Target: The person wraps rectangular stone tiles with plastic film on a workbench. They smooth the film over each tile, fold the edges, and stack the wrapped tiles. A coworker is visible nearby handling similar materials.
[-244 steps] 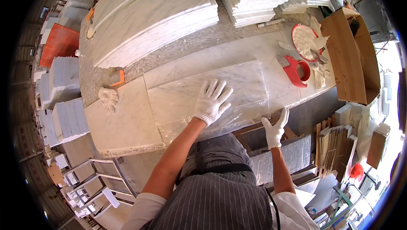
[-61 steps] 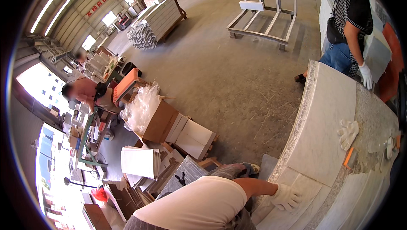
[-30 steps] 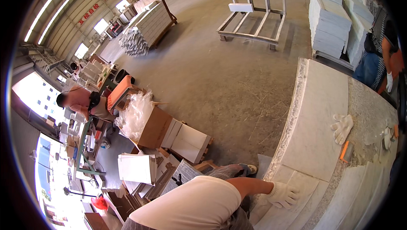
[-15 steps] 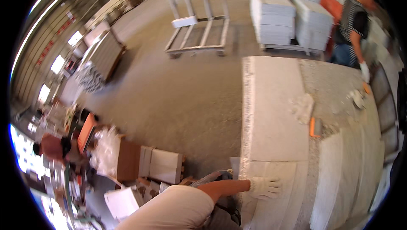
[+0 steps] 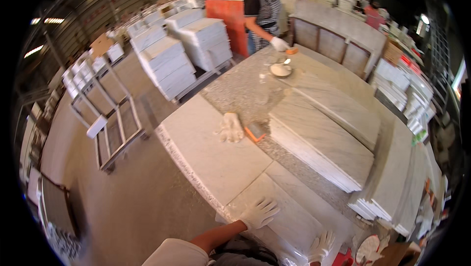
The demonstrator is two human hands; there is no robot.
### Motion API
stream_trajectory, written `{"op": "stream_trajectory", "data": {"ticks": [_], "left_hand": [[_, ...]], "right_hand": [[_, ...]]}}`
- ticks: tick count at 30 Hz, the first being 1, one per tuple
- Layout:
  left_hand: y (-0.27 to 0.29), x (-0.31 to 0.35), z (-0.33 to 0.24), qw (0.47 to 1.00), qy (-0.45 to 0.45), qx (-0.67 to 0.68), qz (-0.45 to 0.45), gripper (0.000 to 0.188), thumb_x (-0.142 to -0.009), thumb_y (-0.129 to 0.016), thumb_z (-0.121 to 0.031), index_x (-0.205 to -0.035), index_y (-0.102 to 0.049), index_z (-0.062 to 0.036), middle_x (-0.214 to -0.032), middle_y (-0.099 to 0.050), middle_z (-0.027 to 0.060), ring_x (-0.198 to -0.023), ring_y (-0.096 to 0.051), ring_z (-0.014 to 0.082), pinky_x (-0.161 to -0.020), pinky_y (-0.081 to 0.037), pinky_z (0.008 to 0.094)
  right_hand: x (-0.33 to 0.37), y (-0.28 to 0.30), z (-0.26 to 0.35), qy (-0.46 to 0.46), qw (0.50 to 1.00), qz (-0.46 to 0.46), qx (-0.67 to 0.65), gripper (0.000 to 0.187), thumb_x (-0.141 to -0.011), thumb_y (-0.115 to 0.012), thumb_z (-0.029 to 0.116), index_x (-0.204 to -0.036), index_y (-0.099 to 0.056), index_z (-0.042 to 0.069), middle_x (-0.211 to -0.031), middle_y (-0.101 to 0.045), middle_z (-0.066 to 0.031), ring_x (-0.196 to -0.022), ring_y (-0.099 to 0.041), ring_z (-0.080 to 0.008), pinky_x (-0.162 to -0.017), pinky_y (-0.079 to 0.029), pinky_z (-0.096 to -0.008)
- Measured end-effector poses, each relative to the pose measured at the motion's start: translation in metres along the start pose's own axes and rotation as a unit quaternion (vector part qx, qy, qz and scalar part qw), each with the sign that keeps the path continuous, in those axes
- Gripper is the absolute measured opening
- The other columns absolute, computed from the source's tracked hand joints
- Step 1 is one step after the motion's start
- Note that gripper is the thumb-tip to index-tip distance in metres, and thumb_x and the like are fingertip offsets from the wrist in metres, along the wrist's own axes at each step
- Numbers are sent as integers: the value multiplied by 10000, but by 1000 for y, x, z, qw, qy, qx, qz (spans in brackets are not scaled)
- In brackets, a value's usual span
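Note:
My left hand (image 5: 260, 213), in a white knit glove, lies with fingers spread on a pale stone slab (image 5: 289, 207) at the near side of the worktable. On the same slab's near right end rests my right hand (image 5: 321, 246), gloved too, fingers stretched out. Neither hand grips anything. Beyond my left hand, a second pale slab (image 5: 211, 153) bears an empty white glove (image 5: 230, 128). Beside that glove lies an orange-edged grey scraper or block (image 5: 255, 131). Clear plastic film (image 5: 289, 255) shows along the near edge.
Stacks of grey-veined slabs (image 5: 324, 138) occupy the table's right side. A bowl (image 5: 280, 69) of pale material stands farther back. Across the table, a gloved person (image 5: 265, 15) handles a small orange thing (image 5: 292, 50). A metal rack cart (image 5: 117, 128) and stacked white slabs (image 5: 167, 65) stand at left.
The view has swung to the right, bringing the right side of the table and my right hand into sight. My left hand stays flat on the slab.

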State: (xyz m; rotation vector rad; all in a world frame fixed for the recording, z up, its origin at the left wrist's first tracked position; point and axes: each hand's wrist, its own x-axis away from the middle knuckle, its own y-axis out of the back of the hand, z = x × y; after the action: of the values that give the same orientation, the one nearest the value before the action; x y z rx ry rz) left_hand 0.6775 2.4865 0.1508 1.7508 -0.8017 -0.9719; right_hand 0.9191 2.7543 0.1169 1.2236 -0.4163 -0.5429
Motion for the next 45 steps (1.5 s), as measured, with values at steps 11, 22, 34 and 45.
{"op": "stream_trajectory", "data": {"ticks": [11, 22, 34, 45], "left_hand": [[7, -3, -3, 1000, -8, -5, 26, 442, -936, -535, -337, -1325, -545, -128, -1339, -524, 137, -1252, -459, 336, -1059, -338, 516], [5, -1, -3, 1000, -3, 3, 19, 432, -931, -542, -333, -1317, -558, -139, -1355, -523, 132, -1266, -459, 335, -1070, -331, 520], [4, -6, -5, 999, -3, -9, 30, 439, -914, -560, -333, -1302, -572, -127, -1355, -526, 134, -1265, -464, 333, -1068, -332, 539], [12, -15, -5, 999, -4, -14, 35, 433, -906, -569, -335, -1292, -579, -139, -1352, -527, 131, -1253, -474, 338, -1041, -352, 547]], "right_hand": [[-6, 8, 9, -16, 998, -51, -40, 523, -844, -573, 338, -1320, -569, 122, -1408, -486, -167, -1352, -365, -430, -1089, -296, -568], [-3, 6, 9, 1, 996, -75, -54, 467, -842, -576, 321, -1267, -604, 129, -1386, -509, -153, -1318, -405, -429, -1056, -327, -577], [-11, 24, 15, 14, 996, -69, -59, 475, -824, -585, 282, -1270, -596, 119, -1375, -502, -151, -1306, -408, -421, -1048, -335, -564], [-14, 33, 22, -14, 996, -34, -76, 495, -819, -574, 285, -1281, -581, 106, -1395, -483, -168, -1317, -392, -439, -1066, -304, -582]]}}
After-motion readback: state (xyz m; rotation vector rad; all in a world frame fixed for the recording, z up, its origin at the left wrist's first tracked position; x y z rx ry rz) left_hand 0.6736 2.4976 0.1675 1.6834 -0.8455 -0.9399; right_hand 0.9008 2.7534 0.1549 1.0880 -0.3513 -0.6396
